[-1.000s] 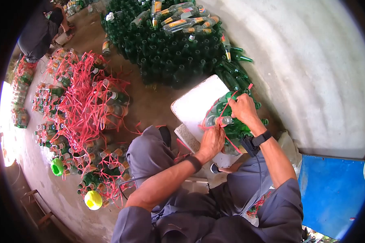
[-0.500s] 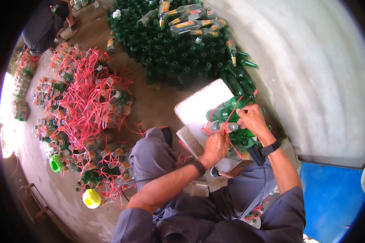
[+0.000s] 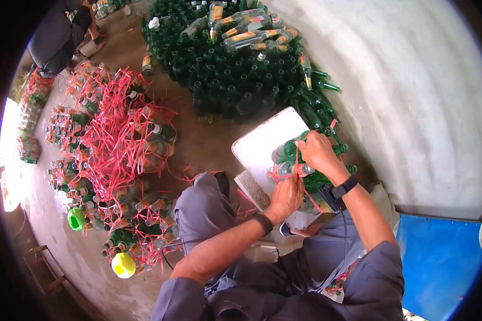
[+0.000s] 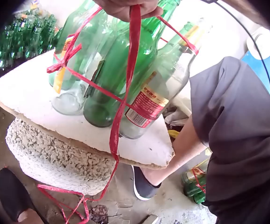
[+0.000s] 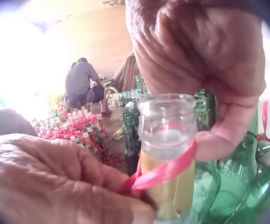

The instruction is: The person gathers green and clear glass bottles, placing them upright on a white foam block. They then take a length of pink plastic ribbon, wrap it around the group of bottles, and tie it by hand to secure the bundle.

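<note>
hands work at a bundle of bottles (image 3: 287,152) lying at 2 o'clock from the person's knee in the head view, on a white slab (image 3: 261,140) that sits on a rough stone block (image 4: 51,158). the bundle is green glass with a couple of labelled clear ones, all tilted and touching each other. a red strap (image 4: 124,95) is looped round them and also circles the neck of a clear bottle (image 5: 168,140).

the left hand (image 3: 287,196), at 6 o'clock of the bundle, pinches the red strap tight just beside that neck. from this hand the strap hangs down past the slab's edge to the floor. the right hand (image 3: 317,150), at 3 o'clock of the bundle, is curled over the bottle tops, its thumb bent against the side of the clear bottle's neck and its fingers above the mouth, so it grips that bottle.

at 12 o'clock stands a dense stack of green bottles (image 3: 225,72) with a few labelled ones laid on top. at 9 o'clock lie many tied bundles (image 3: 112,142) in red strap. another person (image 3: 53,37) crouches at 11 o'clock, well apart.
</note>
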`<state>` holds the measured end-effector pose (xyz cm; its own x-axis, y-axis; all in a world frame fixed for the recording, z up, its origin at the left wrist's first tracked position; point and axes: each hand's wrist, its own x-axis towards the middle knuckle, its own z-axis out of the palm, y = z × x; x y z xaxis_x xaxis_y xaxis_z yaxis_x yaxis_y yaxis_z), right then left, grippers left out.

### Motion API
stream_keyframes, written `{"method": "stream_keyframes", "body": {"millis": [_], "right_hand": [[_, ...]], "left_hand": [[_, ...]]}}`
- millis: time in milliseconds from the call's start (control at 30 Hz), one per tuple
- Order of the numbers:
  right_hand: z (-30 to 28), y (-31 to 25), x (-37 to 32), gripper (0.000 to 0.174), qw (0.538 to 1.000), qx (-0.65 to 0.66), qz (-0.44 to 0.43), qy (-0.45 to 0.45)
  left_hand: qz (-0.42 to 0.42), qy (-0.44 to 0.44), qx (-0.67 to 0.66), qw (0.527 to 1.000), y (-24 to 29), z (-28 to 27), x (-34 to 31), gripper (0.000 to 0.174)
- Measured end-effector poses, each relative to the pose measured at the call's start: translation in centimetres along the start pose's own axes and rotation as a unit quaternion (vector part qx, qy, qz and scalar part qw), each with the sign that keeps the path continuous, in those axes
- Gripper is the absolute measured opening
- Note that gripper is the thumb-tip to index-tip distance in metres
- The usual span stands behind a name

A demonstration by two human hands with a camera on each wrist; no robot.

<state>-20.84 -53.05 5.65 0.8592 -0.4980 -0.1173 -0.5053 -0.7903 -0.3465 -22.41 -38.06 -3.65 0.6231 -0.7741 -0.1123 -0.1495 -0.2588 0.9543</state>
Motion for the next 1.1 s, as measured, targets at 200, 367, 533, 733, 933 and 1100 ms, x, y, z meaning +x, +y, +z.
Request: {"method": "stream_keyframes", "body": {"millis": [200,367,533,733,933,1100], "right_hand": [[-0.1,0.0,0.3,0.034,0.999,-0.033,0.028,0.001],[0.1,1.8,1.0,0.039,0.997,-0.001,0.059,-0.055],[-3.0,3.0,0.2,0.048,0.988,0.074,0.054,-0.124],[-8.2,2.7,-4.8,0.047,0.991,-0.093,0.034,-0.085],[-5.2,5.8,-6.9,0.034,0.987,-0.110,-0.033,-0.111],[-3.8,7.5,-7.5,0.026,0.983,-0.142,-0.066,-0.093]], "left_hand": [[0.010,0.008,0.010,1.000,-0.1,0.5,0.4,0.027],[0.031,0.005,0.002,1.000,-0.6,0.4,0.5,0.029],[0.070,-0.005,0.017,0.997,-1.9,0.6,0.7,0.029],[0.027,-0.025,-0.044,0.998,-0.1,-0.8,0.6,0.027],[-0.010,-0.055,-0.053,0.997,-0.1,-0.8,0.8,0.020],[0.008,-0.035,-0.068,0.997,-0.8,-0.4,0.7,0.019]]}}
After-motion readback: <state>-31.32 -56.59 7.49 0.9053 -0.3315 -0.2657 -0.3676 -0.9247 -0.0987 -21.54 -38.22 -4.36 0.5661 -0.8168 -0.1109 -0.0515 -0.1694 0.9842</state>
